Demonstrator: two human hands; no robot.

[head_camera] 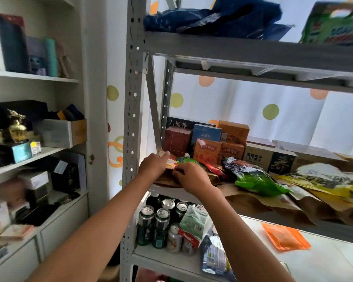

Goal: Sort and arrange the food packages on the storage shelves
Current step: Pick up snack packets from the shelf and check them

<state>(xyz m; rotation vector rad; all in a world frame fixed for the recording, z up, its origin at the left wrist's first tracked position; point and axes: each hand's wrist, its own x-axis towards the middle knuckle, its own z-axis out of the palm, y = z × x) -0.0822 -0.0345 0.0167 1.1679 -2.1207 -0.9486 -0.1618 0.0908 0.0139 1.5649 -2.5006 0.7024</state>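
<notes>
Both our left hand [153,164] and right hand [189,176] pinch a small, crinkly red-and-white plastic snack pouch [171,162] by its edges; we judge it light, soft and slippery.

Two bare forearms are visible, each ending in a bare hand: left hand [153,164] and right hand [192,175]. No sleeve, glove, watch, ring or bracelet covers either limb from wrist to frame edge. Both hands appear just in front of the grey metal shelf upright [133,110].
</notes>
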